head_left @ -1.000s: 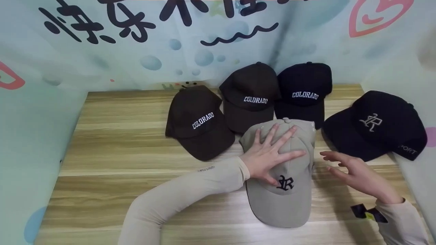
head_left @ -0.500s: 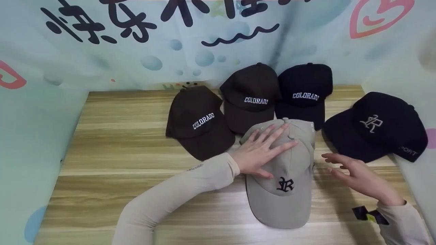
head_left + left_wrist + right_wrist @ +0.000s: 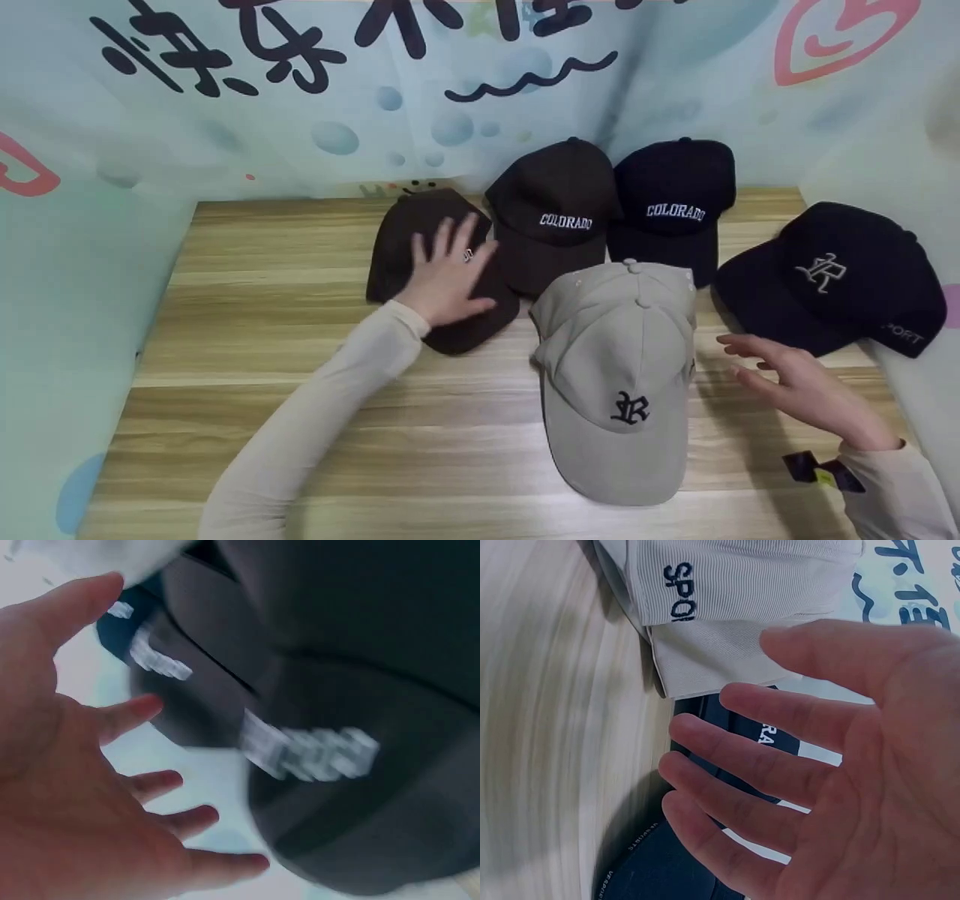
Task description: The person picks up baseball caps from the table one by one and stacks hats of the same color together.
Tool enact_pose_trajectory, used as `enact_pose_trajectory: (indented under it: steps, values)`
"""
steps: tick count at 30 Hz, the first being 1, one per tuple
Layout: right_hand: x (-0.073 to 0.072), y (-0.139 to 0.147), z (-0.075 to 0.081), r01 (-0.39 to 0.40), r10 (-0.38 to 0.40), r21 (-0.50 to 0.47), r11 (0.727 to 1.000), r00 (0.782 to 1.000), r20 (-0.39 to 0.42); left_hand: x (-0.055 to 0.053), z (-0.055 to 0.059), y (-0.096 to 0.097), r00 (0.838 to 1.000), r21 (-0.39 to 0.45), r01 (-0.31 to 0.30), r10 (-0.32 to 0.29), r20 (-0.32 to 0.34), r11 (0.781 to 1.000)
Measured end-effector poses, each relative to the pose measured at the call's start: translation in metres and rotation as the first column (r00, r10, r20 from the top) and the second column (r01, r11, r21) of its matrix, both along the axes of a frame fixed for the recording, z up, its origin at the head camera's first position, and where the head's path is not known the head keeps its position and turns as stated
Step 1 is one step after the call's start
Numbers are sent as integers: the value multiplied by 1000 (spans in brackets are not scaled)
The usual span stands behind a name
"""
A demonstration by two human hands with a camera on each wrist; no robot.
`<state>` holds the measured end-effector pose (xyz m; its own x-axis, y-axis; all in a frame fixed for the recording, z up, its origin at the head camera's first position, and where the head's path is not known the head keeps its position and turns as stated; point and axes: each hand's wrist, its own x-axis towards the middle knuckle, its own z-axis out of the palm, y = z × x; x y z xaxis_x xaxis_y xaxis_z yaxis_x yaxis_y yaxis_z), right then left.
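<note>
My left hand (image 3: 448,281), fingers spread, is over the left dark brown baseball cap (image 3: 394,240) and covers most of its white lettering in the head view. In the left wrist view the palm stands beside that cap (image 3: 420,787), with a gap between the fingertips and its crown. A beige baseball cap (image 3: 600,360) with a dark letter emblem lies brim forward at the middle of the table. My right hand (image 3: 810,390) holds nothing; its fingers extend loosely just right of the beige cap, whose side (image 3: 742,585) shows in the right wrist view.
Behind the beige cap stand another brown COLORADO cap (image 3: 559,187) and a black COLORADO cap (image 3: 671,176). A black cap with a pale emblem (image 3: 862,262) lies at the right edge of the wooden table (image 3: 262,315). A printed cloth (image 3: 262,142) hangs behind.
My left hand has lifted off the beige cap and moved left and back over the left brown cap. The right hand and all the caps have kept their places.
</note>
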<state>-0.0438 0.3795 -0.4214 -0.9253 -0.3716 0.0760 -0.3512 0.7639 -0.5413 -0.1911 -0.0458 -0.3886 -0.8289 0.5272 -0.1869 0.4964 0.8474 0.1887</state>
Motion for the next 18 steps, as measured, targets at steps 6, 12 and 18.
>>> enact_pose_trajectory:
  steps: [6,12,18]
  values:
    - [-2,-1,-1,-12,12,12,1000,1000,-27,-18,-16,-34,990,-39,-140,140,1,989]
    - [-5,-1,-1,-20,21,16,1000,999,-41,-28,-27,-51,991,-21,-134,134,-8,991]
    - [-12,2,3,-32,32,4,999,999,-6,-33,-30,-59,993,-8,-109,109,-34,994]
